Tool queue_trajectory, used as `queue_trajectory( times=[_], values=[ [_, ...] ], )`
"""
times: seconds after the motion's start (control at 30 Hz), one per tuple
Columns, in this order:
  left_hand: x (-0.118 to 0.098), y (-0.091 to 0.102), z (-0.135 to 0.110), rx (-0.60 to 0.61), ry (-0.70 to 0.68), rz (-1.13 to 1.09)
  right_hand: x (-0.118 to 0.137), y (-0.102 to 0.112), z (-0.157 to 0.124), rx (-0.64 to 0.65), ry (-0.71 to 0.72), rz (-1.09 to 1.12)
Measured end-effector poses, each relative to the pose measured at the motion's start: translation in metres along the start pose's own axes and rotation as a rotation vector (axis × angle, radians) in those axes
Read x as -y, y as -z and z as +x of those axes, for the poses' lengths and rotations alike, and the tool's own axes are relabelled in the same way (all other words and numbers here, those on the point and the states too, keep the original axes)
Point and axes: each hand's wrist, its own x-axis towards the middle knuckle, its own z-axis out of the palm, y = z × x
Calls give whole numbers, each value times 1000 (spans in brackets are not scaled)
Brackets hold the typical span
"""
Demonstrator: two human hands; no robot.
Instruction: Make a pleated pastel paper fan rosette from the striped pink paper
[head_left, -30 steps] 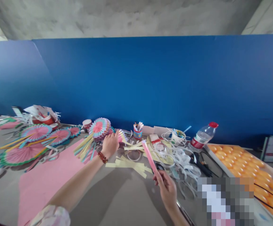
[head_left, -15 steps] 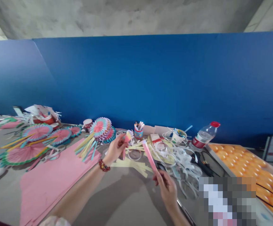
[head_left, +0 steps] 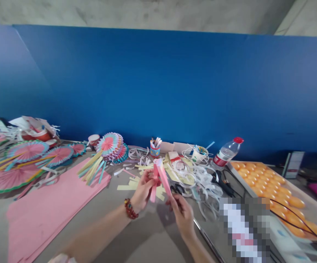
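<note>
My left hand (head_left: 143,191), with a beaded bracelet at the wrist, pinches a narrow folded paper piece (head_left: 153,194), pink with a pale top. Between the fingers of my right hand (head_left: 182,212) is the lower end of a pink paper strip (head_left: 165,180). The upper ends of both papers meet or overlap above the table; whether they are joined I cannot tell. Pale yellow strips (head_left: 127,187) lie behind my left hand. Left of my forearm is a stack of pink paper sheets (head_left: 51,208). Black-handled scissors (head_left: 177,188) lie partly hidden beyond my right hand.
Finished pleated paper fans (head_left: 109,144) lie on the left and back of the table. Curled white strips (head_left: 202,179) are heaped at right, near a red-capped bottle (head_left: 228,153). A tray of orange balls (head_left: 267,182) stands far right. Behind rises a blue panel (head_left: 153,84).
My hands have come together, bringing the pink strip against the folded paper that was held apart at left. The view has shifted slightly right and down.
</note>
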Motion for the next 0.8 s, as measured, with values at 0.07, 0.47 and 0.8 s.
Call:
queue_trajectory(
  times=[0.07,0.47,0.8],
  values=[
    [2,-4,-4,24,14,-79,1,1,-2,0,46,-91],
    [4,-5,-14,236,-32,-90,4,-1,-1,-5,161,-169],
    [19,6,-13,131,-193,247,-4,3,0,0,205,-166]
  ],
)
